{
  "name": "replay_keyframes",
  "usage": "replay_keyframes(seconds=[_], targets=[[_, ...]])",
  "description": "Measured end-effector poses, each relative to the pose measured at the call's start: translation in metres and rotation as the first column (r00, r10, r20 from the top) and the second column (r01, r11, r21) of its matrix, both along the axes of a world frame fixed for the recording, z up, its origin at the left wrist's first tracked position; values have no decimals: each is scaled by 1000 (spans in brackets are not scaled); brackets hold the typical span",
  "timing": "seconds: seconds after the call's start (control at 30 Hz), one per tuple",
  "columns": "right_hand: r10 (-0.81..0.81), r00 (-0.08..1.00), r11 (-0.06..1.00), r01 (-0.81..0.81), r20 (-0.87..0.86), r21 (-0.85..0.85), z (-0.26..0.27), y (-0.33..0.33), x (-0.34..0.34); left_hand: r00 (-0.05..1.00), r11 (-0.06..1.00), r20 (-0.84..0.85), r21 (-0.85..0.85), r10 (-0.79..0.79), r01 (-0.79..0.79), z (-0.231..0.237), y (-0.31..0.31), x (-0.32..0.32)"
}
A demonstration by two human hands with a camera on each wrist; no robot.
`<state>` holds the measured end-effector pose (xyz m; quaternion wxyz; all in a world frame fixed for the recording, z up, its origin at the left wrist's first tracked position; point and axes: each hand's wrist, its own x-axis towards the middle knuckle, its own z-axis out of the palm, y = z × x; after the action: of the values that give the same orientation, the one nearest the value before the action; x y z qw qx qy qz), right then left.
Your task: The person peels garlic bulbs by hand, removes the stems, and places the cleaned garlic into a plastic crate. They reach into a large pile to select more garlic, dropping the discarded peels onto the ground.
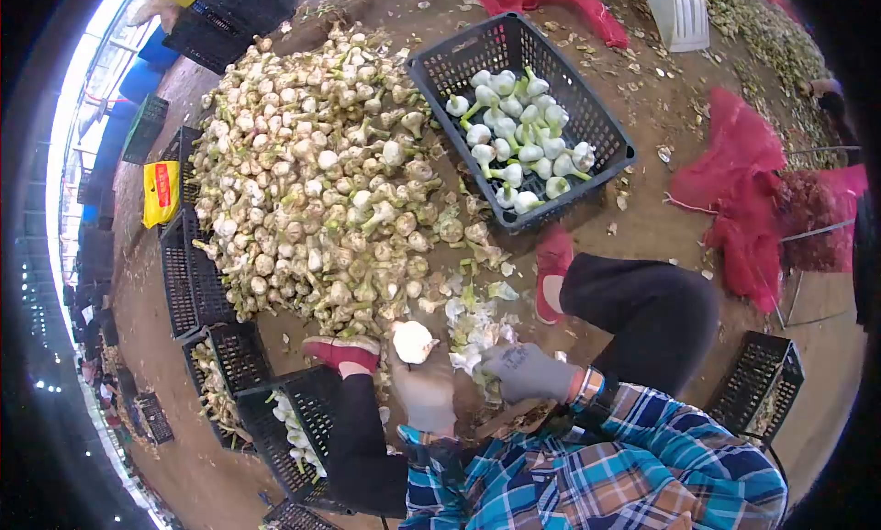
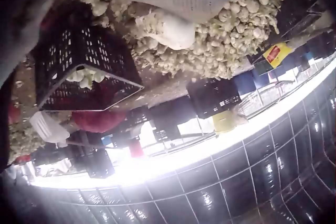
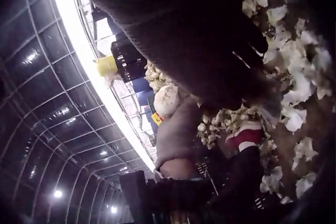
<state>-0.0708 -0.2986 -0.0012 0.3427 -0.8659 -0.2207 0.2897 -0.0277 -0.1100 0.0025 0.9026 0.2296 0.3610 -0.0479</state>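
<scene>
My left hand [image 1: 427, 397], in a pale knit glove, holds a large white garlic bulb [image 1: 413, 343] over the ground between the feet. The left wrist view shows that bulb [image 2: 170, 29] under the gloved palm, and the right wrist view shows it at the fingers' end. My right hand [image 1: 532, 372], in a grey glove, is beside it over loose garlic peels [image 1: 466, 333]. In the right wrist view the right hand [image 3: 184, 35] is very dark; I cannot tell whether it grips anything. A big heap of untrimmed garlic [image 1: 312, 181] lies in front.
A black crate [image 1: 606, 131] with clean white bulbs stands ahead to the right. More black crates [image 1: 191, 273] line the heap's left side, some with garlic. Red mesh bags [image 1: 734, 200] lie at right. Red shoes [image 1: 344, 351] flank the peels. A small crate [image 1: 757, 383] stands at lower right.
</scene>
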Motion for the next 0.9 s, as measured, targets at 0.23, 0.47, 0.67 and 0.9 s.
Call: replay_keyframes(seconds=[0.23, 0.47, 0.67, 0.9], targets=[[14, 998, 997, -18, -56, -73, -5, 1, -1, 995, 995, -73, -85, -60, 54, 50, -33, -12], [-454, 820, 788, 552, -349, 273, 37, 0, 20, 986, 984, -51, 73, -158, 161, 13, -36, -39], [10, 878, 706, 333, -479, 625, 32, 1, 13, 972, 902, -50, 365, -229, 231, 20, -36, -32], [38, 999, 997, -36, -31, 63, -16, 3, -10, 924, 944, 240, -70, -299, 324, 60, -48, 28]])
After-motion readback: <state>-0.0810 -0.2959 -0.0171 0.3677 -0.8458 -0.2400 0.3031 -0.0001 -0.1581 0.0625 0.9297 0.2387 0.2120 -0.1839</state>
